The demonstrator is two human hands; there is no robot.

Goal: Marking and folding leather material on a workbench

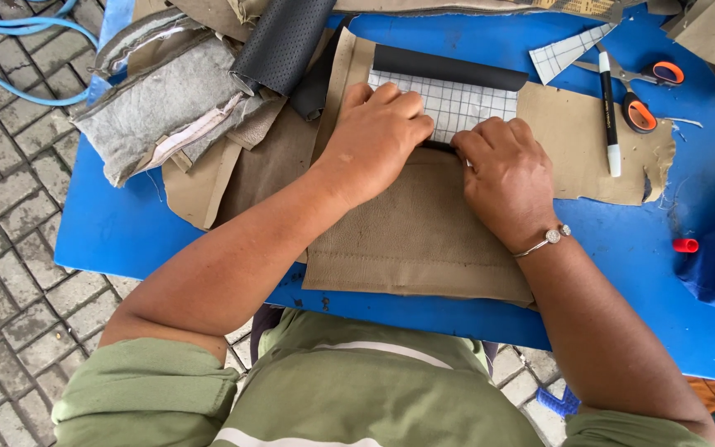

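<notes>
A blue table stands on a grey brick floor. In its middle lies a tan fabric panel. Left of the panel sits a heap of grey padded pieces. Right of the panel lie orange-handled scissors and a black-and-white pen, and farther right a small red cap.

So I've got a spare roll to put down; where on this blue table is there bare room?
Bare blue table lies left of the tan fabric, below the grey padding pile. More shows right of the right hand, between the pen, the red cap and the near edge. The top is crowded: scissors, grid sheet, left hand.
</notes>
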